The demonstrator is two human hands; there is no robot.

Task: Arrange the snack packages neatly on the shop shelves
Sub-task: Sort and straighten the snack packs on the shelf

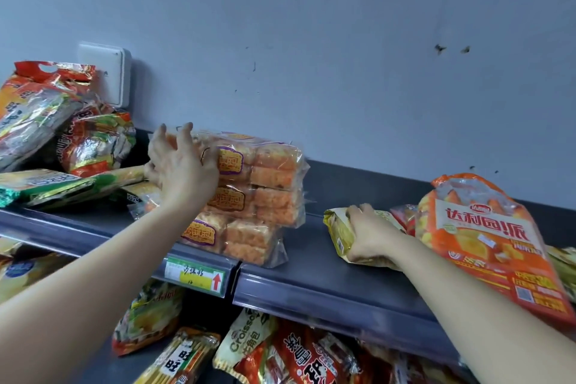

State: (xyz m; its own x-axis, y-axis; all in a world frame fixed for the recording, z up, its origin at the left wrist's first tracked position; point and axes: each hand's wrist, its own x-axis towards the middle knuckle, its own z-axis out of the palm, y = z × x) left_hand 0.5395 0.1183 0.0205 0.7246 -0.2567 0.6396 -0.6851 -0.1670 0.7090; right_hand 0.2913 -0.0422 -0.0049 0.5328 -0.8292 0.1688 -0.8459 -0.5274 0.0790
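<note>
On the top shelf (311, 274), three clear cake packs (265, 196) sit stacked flat, their long axes running roughly along the shelf. The left hand (182, 165) presses spread fingers against the stack's left end. The right hand (371, 234) clutches a yellow packet (338, 235) that lies flat and lengthwise along the shelf, beside an orange bag (486, 237).
</note>
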